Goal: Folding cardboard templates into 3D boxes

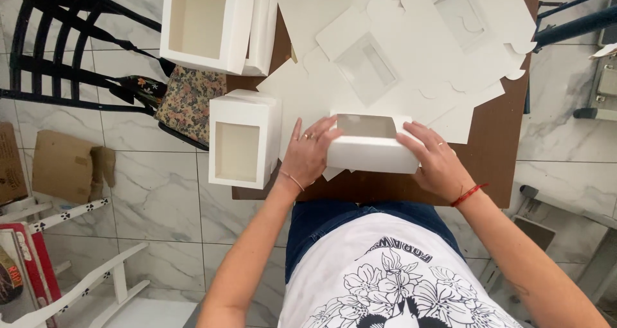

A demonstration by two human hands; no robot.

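1. Head view is showing the left hand (310, 153) and the right hand (432, 158) gripping a small white box (371, 147) from both ends, fingers wrapping over its top edges, at the near edge of the brown tabletop (495, 141).
2. Its open top is facing up and nothing is showing inside; bare brown wood is lying free to its right, toward the near right corner.
3. A finished white window box (244, 138) is standing just left of the left hand, overhanging the near left corner.
4. Flat white box blanks (418, 39) with clear windows are spreading across the far half, reaching the right edge.
5. A larger white box (215, 23) is sitting at the far left edge, its interior empty.
6. A black chair (58, 52) with a floral cushion (186, 100) is standing left on the marble-tiled floor (160, 193).
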